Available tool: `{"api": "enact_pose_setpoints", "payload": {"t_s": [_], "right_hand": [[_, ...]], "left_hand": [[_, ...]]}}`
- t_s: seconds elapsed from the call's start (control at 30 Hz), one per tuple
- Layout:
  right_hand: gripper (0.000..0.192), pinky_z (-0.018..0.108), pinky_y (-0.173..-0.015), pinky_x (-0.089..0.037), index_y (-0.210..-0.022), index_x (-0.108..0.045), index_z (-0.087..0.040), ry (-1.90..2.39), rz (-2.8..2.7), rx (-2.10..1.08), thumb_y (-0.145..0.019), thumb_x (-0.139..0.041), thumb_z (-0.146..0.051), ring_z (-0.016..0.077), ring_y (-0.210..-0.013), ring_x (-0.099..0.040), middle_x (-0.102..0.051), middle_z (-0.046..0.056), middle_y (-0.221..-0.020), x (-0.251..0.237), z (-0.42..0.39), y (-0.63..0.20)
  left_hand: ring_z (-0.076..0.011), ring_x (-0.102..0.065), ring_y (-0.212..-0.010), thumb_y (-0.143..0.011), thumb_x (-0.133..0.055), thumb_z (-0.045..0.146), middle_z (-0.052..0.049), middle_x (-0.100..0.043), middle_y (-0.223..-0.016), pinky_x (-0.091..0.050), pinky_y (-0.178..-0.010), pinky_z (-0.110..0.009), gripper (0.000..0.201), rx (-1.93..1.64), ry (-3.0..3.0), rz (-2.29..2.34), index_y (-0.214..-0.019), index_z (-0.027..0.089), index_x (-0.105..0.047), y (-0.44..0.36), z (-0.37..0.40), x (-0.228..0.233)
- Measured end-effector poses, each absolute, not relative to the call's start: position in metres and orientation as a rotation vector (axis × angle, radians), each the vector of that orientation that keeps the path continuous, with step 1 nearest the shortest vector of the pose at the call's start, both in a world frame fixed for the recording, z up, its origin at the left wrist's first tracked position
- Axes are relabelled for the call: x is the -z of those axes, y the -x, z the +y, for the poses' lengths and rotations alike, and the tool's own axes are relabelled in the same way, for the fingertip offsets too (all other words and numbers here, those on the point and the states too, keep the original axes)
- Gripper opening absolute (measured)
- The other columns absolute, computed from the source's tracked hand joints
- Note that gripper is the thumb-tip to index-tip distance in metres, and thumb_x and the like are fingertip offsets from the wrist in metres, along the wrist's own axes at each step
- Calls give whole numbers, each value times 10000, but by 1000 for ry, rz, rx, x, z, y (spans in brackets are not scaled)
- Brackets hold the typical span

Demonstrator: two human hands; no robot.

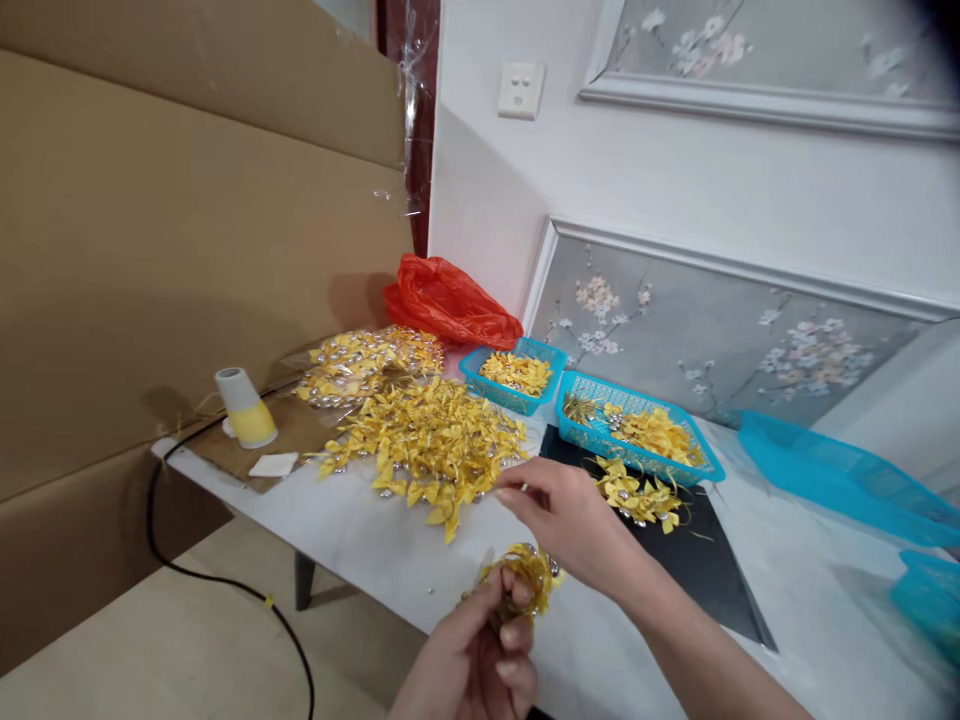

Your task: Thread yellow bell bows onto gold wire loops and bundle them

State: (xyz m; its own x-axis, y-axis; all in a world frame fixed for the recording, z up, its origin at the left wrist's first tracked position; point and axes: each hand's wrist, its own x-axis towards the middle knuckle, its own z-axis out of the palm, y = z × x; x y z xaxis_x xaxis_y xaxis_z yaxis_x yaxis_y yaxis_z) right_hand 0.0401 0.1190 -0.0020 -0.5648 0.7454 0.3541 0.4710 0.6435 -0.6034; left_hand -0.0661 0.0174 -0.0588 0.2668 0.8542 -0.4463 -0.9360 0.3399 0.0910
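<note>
While the left hand grips a half-made gold bunch, the right hand pinches at the big bow pile at eleven o'clock; many bows look unused.

Right-edge blue tray cut off

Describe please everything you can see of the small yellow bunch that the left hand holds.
The yellow bunch is a small tangled cluster of shiny golden-yellow ribbon pieces, seemingly with thin gold wire and a few silvery beads at its edge. It looks light and crinkly, like the loose pieces in the big pile on the table. The left hand grips it from below, fingers curled around its base, above the white table's near edge. The right hand reaches just beyond it, apparently not touching.
</note>
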Motion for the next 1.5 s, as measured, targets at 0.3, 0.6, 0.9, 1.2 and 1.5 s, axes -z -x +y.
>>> {"api": "enact_pose_setpoints", "payload": {"t_s": [0.3,0.6,0.9,1.2,1.5], "right_hand": [[224,320,-660,-493,-768,-659,-153,1060,-2460,-719,-863,-657,-355,152,-652,-618,-650,-12,-691,28,138,16],[119,199,-538,-385,-750,-654,-164,898,-2351,-938,-853,-611,-207,96,-592,-505,-576,-46,-654,14,133,-11],[140,238,-642,-399,-837,-606,-195,826,-2313,-691,-918,-507,-137,129,-687,-540,-602,-13,-758,-9,121,-68],[308,327,-757,-395,-921,-664,-231,637,-2608,-396,-936,-414,-51,173,-796,-604,-676,19,-892,8,92,-86],[317,305,-748,-405,-935,-684,-232,494,-2626,-258,-895,-462,-10,164,-801,-614,-696,23,-928,8,80,-84]], "left_hand": [[-29,-497,-451,-853,-659,173,4,-588,-682,-395,-399,-126,148,-1183,176,488,-763,58,-641,71,15,63],[-23,-506,-462,-832,-680,135,-4,-622,-701,-400,-401,-123,104,-1195,180,488,-810,35,-668,72,13,63],[-26,-522,-459,-830,-686,140,-26,-687,-784,-405,-392,-125,161,-1195,208,518,-962,52,-654,70,16,57],[-32,-517,-467,-838,-675,168,-27,-654,-740,-398,-376,-117,128,-1225,191,547,-873,44,-674,65,17,58],[-49,-546,-458,-829,-689,151,9,-600,-603,-407,-375,-120,120,-1258,213,572,-901,55,-677,65,15,58]]}}
